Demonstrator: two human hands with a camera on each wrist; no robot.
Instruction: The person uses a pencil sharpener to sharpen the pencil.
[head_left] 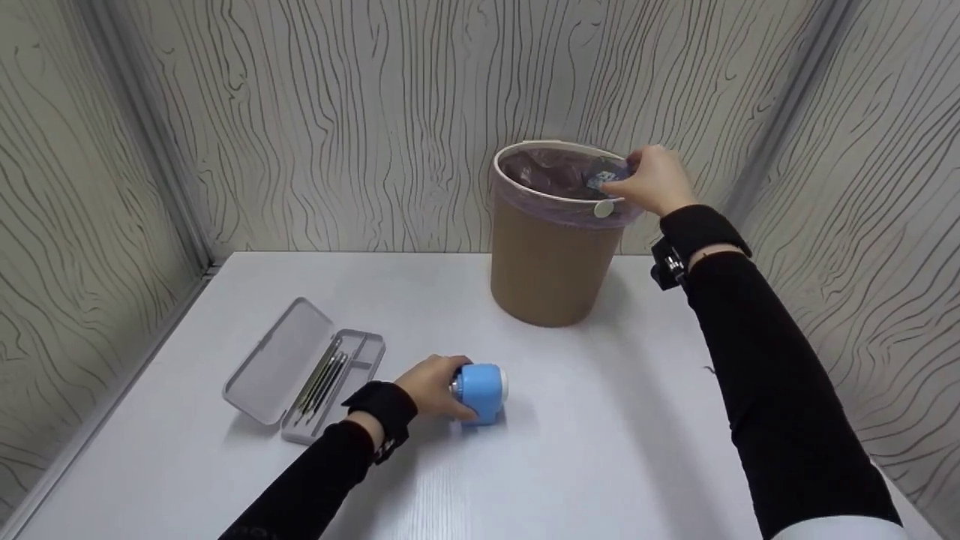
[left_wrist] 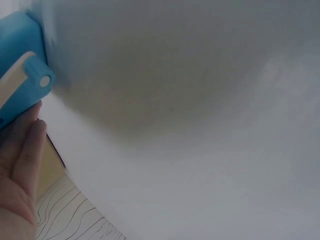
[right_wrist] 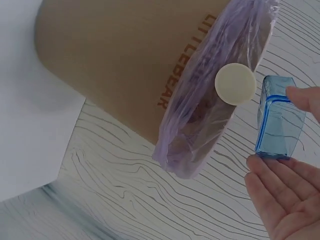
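My left hand (head_left: 431, 388) grips a blue pencil sharpener (head_left: 482, 390) from its left side, down at the white table. The sharpener's white crank arm (left_wrist: 14, 80) shows in the left wrist view. Up at the far right, my right hand (head_left: 660, 180) pinches a see-through blue shavings drawer (right_wrist: 282, 125) between thumb and fingers. It is held at the rim of a brown trash bin (head_left: 551, 270). A purple plastic liner (right_wrist: 187, 130) is folded over that rim. What lies deep in the bin is hidden.
On the left of the table (head_left: 420, 300) lies an opened grey pencil case (head_left: 277, 367) with several pencils (head_left: 322, 386) in its tray. Wood-grain panels (head_left: 360, 127) stand behind the table and on both sides.
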